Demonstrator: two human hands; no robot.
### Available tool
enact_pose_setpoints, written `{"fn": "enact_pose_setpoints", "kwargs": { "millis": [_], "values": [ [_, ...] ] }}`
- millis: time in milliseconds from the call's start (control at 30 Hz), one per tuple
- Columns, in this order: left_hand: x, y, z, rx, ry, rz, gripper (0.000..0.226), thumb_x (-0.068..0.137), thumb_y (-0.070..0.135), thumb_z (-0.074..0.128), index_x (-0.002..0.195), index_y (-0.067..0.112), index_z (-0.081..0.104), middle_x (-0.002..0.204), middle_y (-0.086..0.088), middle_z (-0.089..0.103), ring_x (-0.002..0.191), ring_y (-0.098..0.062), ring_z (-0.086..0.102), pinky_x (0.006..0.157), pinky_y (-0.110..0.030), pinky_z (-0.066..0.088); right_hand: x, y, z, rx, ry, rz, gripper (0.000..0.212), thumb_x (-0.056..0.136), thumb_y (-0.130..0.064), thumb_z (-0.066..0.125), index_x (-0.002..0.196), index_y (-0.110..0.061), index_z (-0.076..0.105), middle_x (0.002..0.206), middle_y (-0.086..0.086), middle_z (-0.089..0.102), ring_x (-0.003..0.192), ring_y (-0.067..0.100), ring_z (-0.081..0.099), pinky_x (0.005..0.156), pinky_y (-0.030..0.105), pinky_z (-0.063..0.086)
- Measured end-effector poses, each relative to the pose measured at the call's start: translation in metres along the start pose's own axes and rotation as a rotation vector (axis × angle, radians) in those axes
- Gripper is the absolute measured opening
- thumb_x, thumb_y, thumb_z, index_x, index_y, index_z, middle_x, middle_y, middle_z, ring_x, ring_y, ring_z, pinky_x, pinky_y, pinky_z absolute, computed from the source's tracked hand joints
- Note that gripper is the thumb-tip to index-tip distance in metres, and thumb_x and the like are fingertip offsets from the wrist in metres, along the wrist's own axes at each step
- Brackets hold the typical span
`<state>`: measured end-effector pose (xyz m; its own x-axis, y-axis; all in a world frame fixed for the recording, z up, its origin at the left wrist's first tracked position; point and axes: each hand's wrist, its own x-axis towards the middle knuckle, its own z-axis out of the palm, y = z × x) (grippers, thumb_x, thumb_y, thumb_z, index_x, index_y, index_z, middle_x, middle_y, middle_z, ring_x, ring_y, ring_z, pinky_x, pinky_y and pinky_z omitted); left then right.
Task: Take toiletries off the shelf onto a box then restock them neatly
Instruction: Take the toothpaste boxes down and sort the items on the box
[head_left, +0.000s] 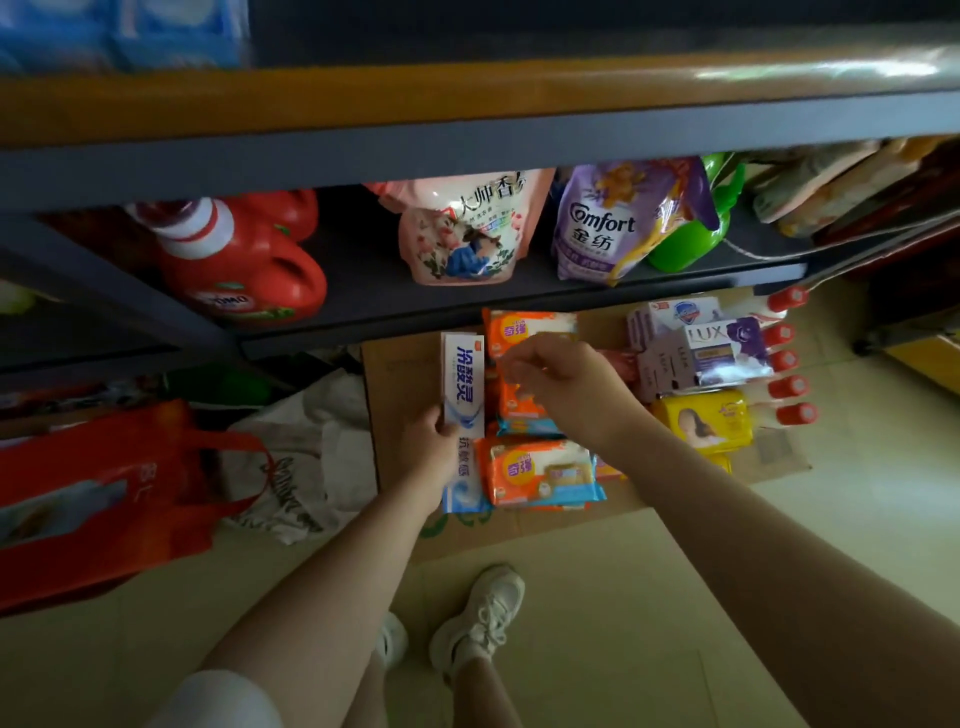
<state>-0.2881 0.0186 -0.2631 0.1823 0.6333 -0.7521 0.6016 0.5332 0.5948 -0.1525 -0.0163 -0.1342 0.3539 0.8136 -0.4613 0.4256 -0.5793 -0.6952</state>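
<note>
A flattened cardboard box (545, 525) lies on the floor below the shelf (467, 306). On it lie orange soap packs (540, 473), a yellow soap pack (706, 421), purple Lux boxes (722, 348) and several red-capped bottles (789, 387). My left hand (431, 452) holds a long white-and-blue toothpaste box (462, 384) by its left edge. My right hand (566, 387) hovers over the middle orange pack (519, 405), with its fingers curled and pinching at the pack's top.
The shelf holds red detergent jugs (244, 260), a pink refill pouch (462, 228), a purple Comfort pouch (613, 223) and a green jug (691, 239). A red tote bag (104, 493) and white bag (306, 457) sit left. My shoes (483, 618) stand near the cardboard.
</note>
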Motion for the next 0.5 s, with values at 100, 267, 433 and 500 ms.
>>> {"fn": "enact_pose_setpoints", "kwargs": {
  "millis": [100, 267, 433, 500],
  "values": [
    [-0.016, 0.005, -0.025, -0.124, -0.132, -0.015, 0.030, 0.098, 0.014, 0.044, 0.127, 0.012, 0.051, 0.121, -0.006, 0.059, 0.100, -0.014, 0.058, 0.084, -0.027, 0.046, -0.014, -0.032, -0.007, -0.006, 0.010, -0.188, 0.016, 0.093, -0.012, 0.051, 0.100, -0.016, 0.065, 0.092, -0.003, 0.068, 0.085, 0.011, 0.062, 0.078, 0.031, 0.051],
    [-0.071, 0.054, -0.118, 0.100, -0.002, 0.481, 0.026, 0.095, 0.011, 0.047, 0.119, 0.021, 0.052, 0.111, 0.005, 0.059, 0.102, -0.009, 0.058, 0.085, -0.015, 0.043, -0.021, -0.128, -0.006, 0.020, 0.177, -0.699, 0.020, 0.090, -0.003, 0.047, 0.098, -0.004, 0.065, 0.082, 0.000, 0.064, 0.075, 0.010, 0.060, 0.066, 0.020, 0.047],
    [-0.117, 0.126, -0.228, 0.814, 0.519, 1.180, 0.043, 0.083, 0.016, 0.048, 0.125, 0.008, 0.045, 0.118, -0.010, 0.055, 0.109, -0.020, 0.047, 0.094, -0.031, 0.036, 0.009, -0.208, 0.019, -0.391, 0.529, -0.916, 0.031, 0.080, -0.011, 0.047, 0.104, -0.004, 0.064, 0.104, 0.014, 0.066, 0.090, 0.034, 0.064, 0.069, 0.041, 0.054],
    [-0.122, 0.146, -0.256, 0.916, 0.607, 1.237, 0.046, 0.080, 0.013, 0.050, 0.125, 0.001, 0.047, 0.124, -0.018, 0.053, 0.115, -0.027, 0.044, 0.101, -0.034, 0.031, 0.027, -0.221, 0.028, -0.577, 0.511, -0.850, 0.040, 0.082, -0.014, 0.051, 0.119, -0.003, 0.058, 0.123, 0.015, 0.060, 0.110, 0.033, 0.059, 0.087, 0.042, 0.050]
  ]
}}
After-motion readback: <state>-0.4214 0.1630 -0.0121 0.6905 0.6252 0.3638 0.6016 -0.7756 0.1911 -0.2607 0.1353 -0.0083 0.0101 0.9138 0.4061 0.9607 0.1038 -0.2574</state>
